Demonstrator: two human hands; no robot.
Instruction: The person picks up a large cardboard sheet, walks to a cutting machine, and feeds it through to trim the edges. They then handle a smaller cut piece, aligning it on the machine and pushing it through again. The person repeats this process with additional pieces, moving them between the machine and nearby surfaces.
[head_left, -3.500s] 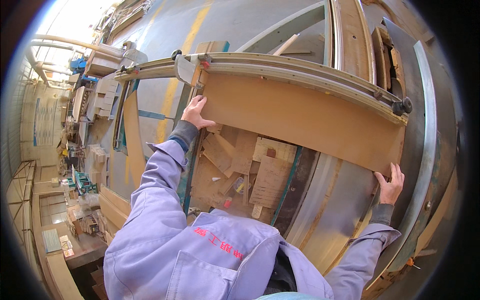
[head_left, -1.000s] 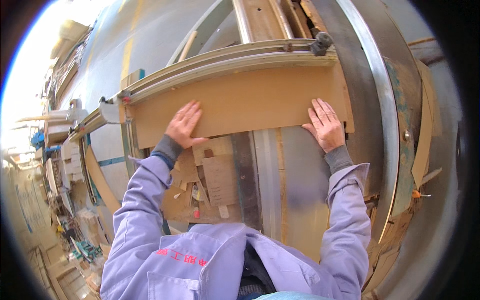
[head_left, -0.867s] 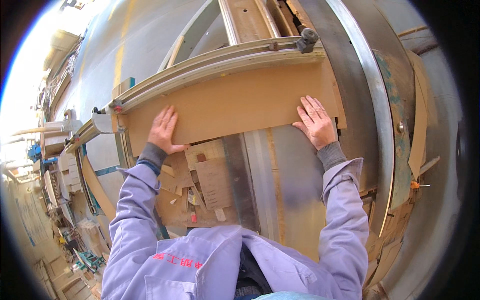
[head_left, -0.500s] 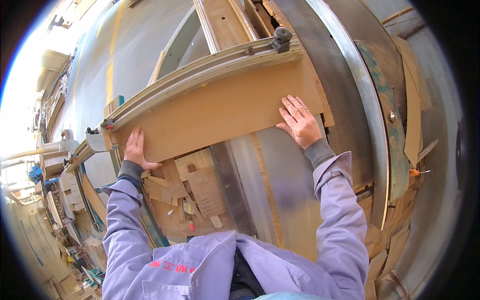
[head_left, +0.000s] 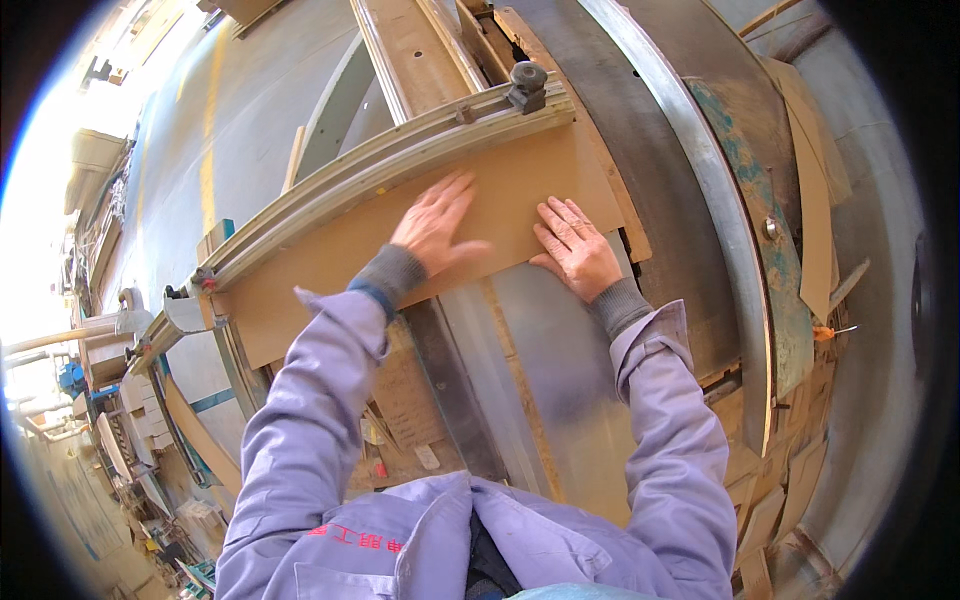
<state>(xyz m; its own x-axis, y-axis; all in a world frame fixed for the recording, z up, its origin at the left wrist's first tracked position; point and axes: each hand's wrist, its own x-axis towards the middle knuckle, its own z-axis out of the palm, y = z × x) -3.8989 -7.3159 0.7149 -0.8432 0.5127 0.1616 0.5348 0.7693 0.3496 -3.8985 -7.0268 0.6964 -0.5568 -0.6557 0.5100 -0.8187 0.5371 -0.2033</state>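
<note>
A long brown board [head_left: 510,175] lies flat against a pale metal fence rail [head_left: 385,165]. On its surface, around the middle, my left hand [head_left: 437,228] is slightly blurred, with fingers stretched out and thumb apart. Whether it presses down or hovers just over the board I cannot tell. My right hand [head_left: 578,248] lies flat over the near edge toward the board's right end, fingers extended. Neither hand grips anything. A dark knobbed stop block [head_left: 527,87] sits on the rail near its right end.
A long curved metal strip [head_left: 690,130] runs along the right side. Beyond it lies an orange-handled screwdriver [head_left: 825,332]. Cardboard-coloured offcuts [head_left: 408,395] rest below my left forearm. At the left, a tool with a wooden handle [head_left: 60,338] juts out beside the rail's end.
My left hand has left the board's left end and moved right, toward my right hand. My right hand stays near the right end. The whole view has shifted slightly.
</note>
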